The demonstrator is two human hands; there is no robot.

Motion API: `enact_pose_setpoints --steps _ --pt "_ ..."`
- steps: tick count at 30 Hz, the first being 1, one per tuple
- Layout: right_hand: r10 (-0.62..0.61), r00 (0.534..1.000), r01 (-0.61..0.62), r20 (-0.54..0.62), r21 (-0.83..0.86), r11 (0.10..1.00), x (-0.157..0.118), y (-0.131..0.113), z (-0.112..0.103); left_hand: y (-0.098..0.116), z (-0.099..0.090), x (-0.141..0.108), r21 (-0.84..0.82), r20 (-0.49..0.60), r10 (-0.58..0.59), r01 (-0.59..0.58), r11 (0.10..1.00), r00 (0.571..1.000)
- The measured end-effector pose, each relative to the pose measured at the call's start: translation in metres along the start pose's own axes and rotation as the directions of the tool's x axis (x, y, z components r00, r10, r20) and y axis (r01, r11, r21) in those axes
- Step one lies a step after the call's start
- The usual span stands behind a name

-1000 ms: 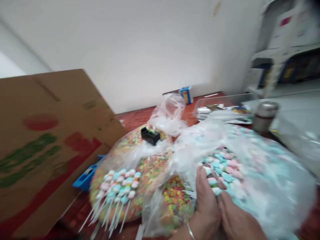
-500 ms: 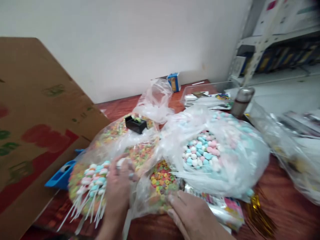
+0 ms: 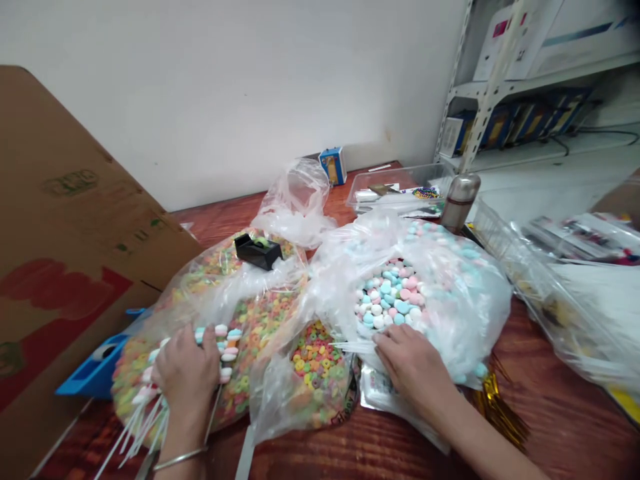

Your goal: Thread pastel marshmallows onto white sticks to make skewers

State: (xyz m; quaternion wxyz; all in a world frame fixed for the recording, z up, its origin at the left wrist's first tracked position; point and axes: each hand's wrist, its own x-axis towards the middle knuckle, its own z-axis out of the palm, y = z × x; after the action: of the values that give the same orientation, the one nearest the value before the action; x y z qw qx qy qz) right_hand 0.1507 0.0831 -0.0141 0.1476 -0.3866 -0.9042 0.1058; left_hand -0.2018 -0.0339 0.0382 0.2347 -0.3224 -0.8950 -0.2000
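Observation:
My left hand (image 3: 187, 370) is over the candy sticks (image 3: 131, 427) at the lower left, its fingers bent down among the pastel candies (image 3: 227, 353); what its fingertips hold is hidden. These sticks lie on a clear bag of colourful rings (image 3: 270, 313). My right hand (image 3: 413, 367) has its fingers together at the ends of thin white sticks (image 3: 353, 347), which lie on the bag of pink, blue and white candies (image 3: 450, 293). Between my hands, an open bag shows small coloured rings (image 3: 315, 353). A black tape dispenser (image 3: 259, 251) rests on the ring bag.
A cardboard box (image 3: 75, 233) and a blue tool (image 3: 95, 367) are at the left. Behind the bags stand a clear tray (image 3: 400, 177), a metal bottle (image 3: 460, 200) and a small blue box (image 3: 333, 167). Gold tinsel (image 3: 500, 410) and clear trays (image 3: 555, 300) lie at the right.
My left hand has moved left from the middle onto the candy sticks. My right hand has gone up and right, from the ring bag's edge to the white sticks. The view has shifted slightly.

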Motion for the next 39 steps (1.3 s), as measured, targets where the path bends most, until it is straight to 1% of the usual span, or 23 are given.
enact_pose_setpoints --steps 3,5,6,7,8,9,10,11,12,13,14,15,17,22,24,26,28,29,30,31,33,36,39 --pt "-0.015 1.000 0.015 0.003 -0.022 1.000 0.020 -0.004 0.019 0.005 -0.015 -0.007 0.042 -0.095 0.136 -0.132 0.990 0.986" --pt "-0.023 1.000 0.023 -0.002 -0.020 1.000 0.022 -0.002 0.030 0.023 -0.029 -0.024 -0.120 -0.116 0.142 -0.156 0.980 0.983" --pt "-0.021 1.000 0.021 -0.009 -0.014 1.000 0.019 -0.001 0.034 0.036 -0.035 -0.035 -0.234 -0.073 0.109 -0.123 0.965 0.991" --pt "-0.017 1.000 0.017 -0.018 -0.005 1.000 0.016 0.001 0.037 0.051 -0.039 -0.048 -0.364 0.019 0.076 -0.063 0.929 0.997" --pt "-0.014 1.000 0.014 -0.026 0.004 1.000 0.012 0.004 0.038 0.067 -0.040 -0.061 -0.487 0.201 0.087 0.022 0.873 0.976" --pt "-0.013 0.999 0.014 -0.039 0.018 1.000 0.008 0.006 0.039 0.083 -0.039 -0.075 -0.569 0.392 0.134 0.126 0.813 0.910" --pt "-0.019 0.998 0.021 -0.058 0.040 0.999 0.004 0.007 0.038 0.100 -0.035 -0.088 -0.609 0.555 0.183 0.247 0.753 0.811" --pt "-0.029 0.996 0.034 -0.085 0.068 0.997 0.000 0.009 0.037 0.115 -0.030 -0.100 -0.620 0.670 0.191 0.397 0.677 0.718" --pt "-0.042 0.992 0.053 -0.116 0.098 0.994 -0.004 0.011 0.036 0.128 -0.023 -0.110 -0.612 0.742 0.170 0.551 0.567 0.649" --pt "-0.059 0.987 0.078 -0.148 0.123 0.989 -0.007 0.012 0.035 0.139 -0.016 -0.119 -0.602 0.782 0.160 0.664 0.443 0.602" --pt "-0.075 0.981 0.101 -0.177 0.142 0.985 -0.010 0.013 0.035 0.149 -0.010 -0.125 -0.592 0.802 0.160 0.735 0.331 0.575" --pt "-0.086 0.976 0.118 -0.199 0.154 0.981 -0.013 0.015 0.034 0.156 -0.005 -0.130 -0.592 0.806 0.158 0.769 0.244 0.570" --pt "-0.096 0.970 0.135 -0.225 0.163 0.977 -0.016 0.017 0.036 0.165 0.001 -0.134 -0.609 0.793 0.163 0.778 0.154 0.588" --pt "-0.096 0.950 0.166 -0.297 0.220 0.961 -0.014 0.015 0.038 0.170 -0.006 -0.128 -0.675 0.738 0.180 0.714 0.185 0.651" --pt "-0.085 0.938 0.189 -0.337 0.289 0.938 -0.011 0.010 0.030 0.172 -0.013 -0.123 -0.702 0.713 0.174 0.686 0.194 0.680" --pt "-0.031 0.921 0.194 -0.388 0.388 0.901 -0.005 0.006 0.015 0.175 -0.018 -0.116 -0.747 0.665 0.173 0.649 0.149 0.726" --pt "0.158 0.897 0.077 -0.413 0.497 0.864 0.003 0.011 -0.003 0.182 -0.019 -0.106 -0.794 0.607 0.200 0.595 0.123 0.769" --pt "0.280 0.875 -0.027 -0.396 0.537 0.843 0.008 0.017 -0.011 0.187 -0.017 -0.101 -0.815 0.580 0.239 0.558 0.159 0.779" --pt "0.402 0.843 -0.152 -0.358 0.558 0.816 0.013 0.025 -0.018 0.193 -0.013 -0.096 -0.835 0.550 0.303 0.499 0.234 0.778" --pt "0.482 0.816 -0.255 -0.321 0.548 0.797 0.018 0.035 -0.022 0.201 -0.007 -0.091 -0.852 0.515 0.381 0.409 0.328 0.768" --pt "0.483 0.850 -0.349 -0.210 0.462 0.815 0.028 0.057 -0.023 0.216 0.013 -0.085 -0.869 0.428 0.555 0.156 0.470 0.713" --pt "0.441 0.887 -0.366 -0.136 0.375 0.852 0.038 0.078 -0.009 0.239 0.052 -0.087 -0.852 0.312 0.716 -0.149 0.501 0.625" --pt "0.361 0.930 -0.325 -0.071 0.298 0.898 0.042 0.079 0.009 0.256 0.083 -0.095 -0.820 0.272 0.788 -0.296 0.490 0.553"
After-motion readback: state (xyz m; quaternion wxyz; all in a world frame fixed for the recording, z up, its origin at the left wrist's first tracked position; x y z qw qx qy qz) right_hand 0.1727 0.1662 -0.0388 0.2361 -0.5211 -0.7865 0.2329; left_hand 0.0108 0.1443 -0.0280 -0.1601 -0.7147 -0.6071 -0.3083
